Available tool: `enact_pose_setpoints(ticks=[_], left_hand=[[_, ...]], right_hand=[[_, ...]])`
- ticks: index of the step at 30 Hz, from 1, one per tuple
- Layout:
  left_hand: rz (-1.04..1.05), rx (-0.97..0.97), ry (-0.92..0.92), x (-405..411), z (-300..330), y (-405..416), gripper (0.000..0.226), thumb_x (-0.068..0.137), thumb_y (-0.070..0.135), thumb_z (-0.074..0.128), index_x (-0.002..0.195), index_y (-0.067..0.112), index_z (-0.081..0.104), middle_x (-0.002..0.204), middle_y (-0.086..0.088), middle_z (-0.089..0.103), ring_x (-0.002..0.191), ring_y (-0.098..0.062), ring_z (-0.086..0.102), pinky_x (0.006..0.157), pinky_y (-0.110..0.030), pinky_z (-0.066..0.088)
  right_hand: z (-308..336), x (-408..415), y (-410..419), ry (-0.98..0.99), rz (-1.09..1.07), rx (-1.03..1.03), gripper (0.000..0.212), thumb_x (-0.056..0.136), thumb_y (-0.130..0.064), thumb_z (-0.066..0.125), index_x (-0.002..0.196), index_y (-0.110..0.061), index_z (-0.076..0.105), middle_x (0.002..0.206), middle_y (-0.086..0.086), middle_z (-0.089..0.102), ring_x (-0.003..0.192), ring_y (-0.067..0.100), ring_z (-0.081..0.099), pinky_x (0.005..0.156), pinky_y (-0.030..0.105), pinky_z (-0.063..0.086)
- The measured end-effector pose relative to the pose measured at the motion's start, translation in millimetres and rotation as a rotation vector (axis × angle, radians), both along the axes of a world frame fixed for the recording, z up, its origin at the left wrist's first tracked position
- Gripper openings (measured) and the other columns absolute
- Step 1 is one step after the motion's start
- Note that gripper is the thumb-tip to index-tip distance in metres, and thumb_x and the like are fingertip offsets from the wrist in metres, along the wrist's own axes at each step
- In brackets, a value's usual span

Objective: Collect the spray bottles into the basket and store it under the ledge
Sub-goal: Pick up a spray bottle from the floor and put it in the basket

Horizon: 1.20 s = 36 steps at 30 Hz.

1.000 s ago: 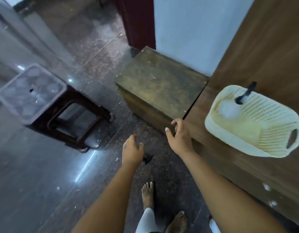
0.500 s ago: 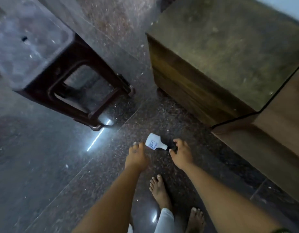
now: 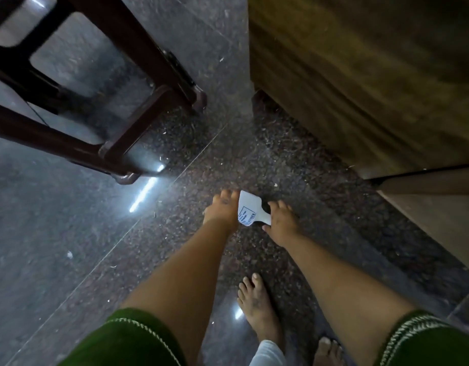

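Note:
A small white spray bottle (image 3: 250, 213) with a printed label and a black spray head lies low over the dark granite floor, between my two hands. My right hand (image 3: 281, 220) closes around its neck and black head, thumb below and fingers above. At the other end, my left hand (image 3: 223, 210) rests against the bottle's base with its fingers curled downward and holds nothing. The basket is out of view.
A dark brown plastic stool (image 3: 138, 101) stands at the upper left. A worn wooden box (image 3: 360, 75) fills the upper right, with the wooden ledge (image 3: 434, 204) beside it. My bare feet (image 3: 257, 305) are on the floor (image 3: 69, 220) below the hands.
I have bent lower, so the view dropped toward the floor and the basket left the frame. Both hands reached down to the bottle, and the right hand closed on its neck.

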State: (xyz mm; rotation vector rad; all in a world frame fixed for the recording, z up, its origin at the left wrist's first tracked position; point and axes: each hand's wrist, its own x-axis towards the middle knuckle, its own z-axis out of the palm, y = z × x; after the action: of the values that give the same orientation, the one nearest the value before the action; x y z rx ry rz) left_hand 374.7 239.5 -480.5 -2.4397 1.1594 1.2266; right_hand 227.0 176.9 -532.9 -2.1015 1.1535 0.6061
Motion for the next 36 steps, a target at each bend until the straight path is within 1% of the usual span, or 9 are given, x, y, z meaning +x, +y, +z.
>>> enact_pose_setpoints(ticks=[5,8,13,16,20,24,27,31,36], left_hand=[[-0.081,0.013,-0.005,-0.1,-36.7,-3.0,0.107,0.078,0.005,0.073,0.151,0.038,0.003,0.159,-0.011,-0.002,0.142,-0.037,0.017,0.099,-0.054,0.045],[-0.171,0.045,-0.013,1.0,-51.4,-8.1,0.111,0.075,0.003,0.077,0.151,0.039,0.004,0.160,-0.004,-0.006,0.144,-0.034,0.012,0.093,-0.053,0.049],[-0.250,-0.001,0.062,3.6,-71.4,-11.3,0.071,0.079,0.015,0.073,0.139,0.025,0.035,0.140,-0.005,0.030,0.127,-0.031,0.040,0.094,-0.049,0.051],[-0.251,-0.022,0.084,5.5,-69.3,-8.6,0.053,0.079,0.027,0.070,0.127,0.022,0.047,0.125,-0.003,0.040,0.121,-0.030,0.045,0.096,-0.044,0.049],[-0.095,-0.026,0.112,10.1,-46.0,1.0,0.063,0.073,0.032,0.077,0.127,0.017,0.050,0.127,-0.007,0.044,0.123,-0.028,0.043,0.101,-0.039,0.045],[0.228,-0.067,0.130,16.9,-0.1,8.5,0.084,0.059,0.026,0.088,0.131,0.013,0.047,0.135,-0.008,0.033,0.115,-0.027,0.053,0.099,-0.036,0.047],[0.377,-0.148,0.144,15.4,39.0,10.3,0.084,0.055,0.026,0.090,0.128,0.014,0.050,0.129,-0.007,0.036,0.098,-0.021,0.054,0.089,-0.033,0.051],[0.438,-0.241,0.153,14.1,93.1,4.7,0.085,0.055,0.029,0.091,0.128,0.014,0.051,0.124,-0.005,0.039,0.097,-0.018,0.051,0.087,-0.032,0.050],[0.421,-0.339,0.144,12.9,170.7,-6.6,0.084,0.060,0.029,0.089,0.131,0.016,0.045,0.127,-0.003,0.035,0.099,-0.013,0.047,0.081,-0.024,0.042]], right_hand=[[-37.2,4.9,2.5,0.006,0.027,-0.006,0.068,0.079,-0.027,0.073,0.136,-0.012,0.039,0.136,0.008,0.043,0.129,0.027,0.039,0.107,0.039,0.040],[-50.6,4.9,1.7,0.020,0.051,-0.021,0.062,0.079,-0.027,0.073,0.132,-0.013,0.043,0.133,0.007,0.046,0.128,0.026,0.039,0.106,0.036,0.040],[-53.5,15.5,1.2,0.040,0.077,-0.049,0.037,0.088,-0.021,0.060,0.123,-0.016,0.046,0.126,0.005,0.057,0.122,0.026,0.044,0.098,0.036,0.041],[-45.3,21.2,4.2,0.082,0.112,-0.048,0.033,0.093,-0.018,0.052,0.125,-0.019,0.045,0.130,0.003,0.055,0.125,0.027,0.040,0.100,0.040,0.037],[-17.4,23.5,-4.5,0.001,0.123,-0.108,0.046,0.091,-0.014,0.051,0.134,-0.024,0.040,0.139,0.001,0.047,0.133,0.026,0.031,0.106,0.041,0.030],[40.2,26.3,-24.5,-0.170,-0.300,-0.334,0.084,0.084,-0.022,0.064,0.150,-0.024,0.012,0.155,0.006,0.022,0.140,0.029,0.024,0.110,0.044,0.031],[79.8,34.0,-50.2,-0.249,-0.771,-0.142,0.091,0.086,-0.033,0.065,0.152,-0.018,0.005,0.156,0.013,0.016,0.139,0.035,0.027,0.111,0.046,0.034],[126.5,50.3,-79.0,-0.450,-1.082,0.394,0.052,0.094,-0.029,0.056,0.141,-0.017,0.038,0.143,0.009,0.047,0.126,0.029,0.049,0.100,0.040,0.042],[189.7,53.9,-110.5,-0.466,-1.010,0.332,0.034,0.096,-0.020,0.052,0.129,-0.013,0.052,0.128,0.010,0.059,0.115,0.030,0.057,0.092,0.036,0.046]])
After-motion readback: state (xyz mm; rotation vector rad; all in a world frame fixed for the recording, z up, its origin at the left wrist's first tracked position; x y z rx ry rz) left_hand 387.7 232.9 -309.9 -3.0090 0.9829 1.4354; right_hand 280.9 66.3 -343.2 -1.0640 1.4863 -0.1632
